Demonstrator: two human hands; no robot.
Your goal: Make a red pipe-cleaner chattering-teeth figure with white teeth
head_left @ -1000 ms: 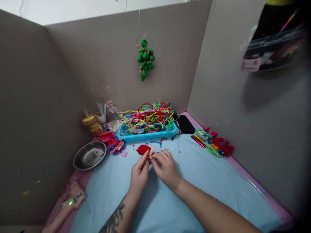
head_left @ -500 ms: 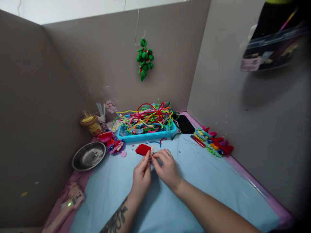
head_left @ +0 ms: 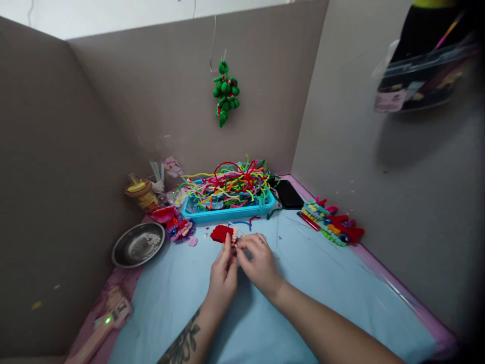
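A small red crocheted piece (head_left: 221,233) with a cream edge (head_left: 235,234) is held just above the blue table cover, near the middle of the view. My left hand (head_left: 223,275) pinches its near side between thumb and fingers. My right hand (head_left: 260,263) is closed at the cream edge, thumb and forefinger pressed together. Whatever is between those right fingertips is too small to name. The fingertips of both hands almost touch, hiding the lower corner of the piece.
Behind the hands stands a blue tray (head_left: 227,215) heaped with coloured yarn scraps. To the left are a metal bowl (head_left: 123,247), a purple-and-red crocheted piece (head_left: 178,225) and a glue gun (head_left: 109,323). A phone (head_left: 288,194), red cutter (head_left: 308,221) and colourful crocheted pieces (head_left: 329,225) lie right.
My left fingers have shifted slightly up over the red piece, and more of its cream edge shows. My right hand stays at nearly the same spot, still pinched.
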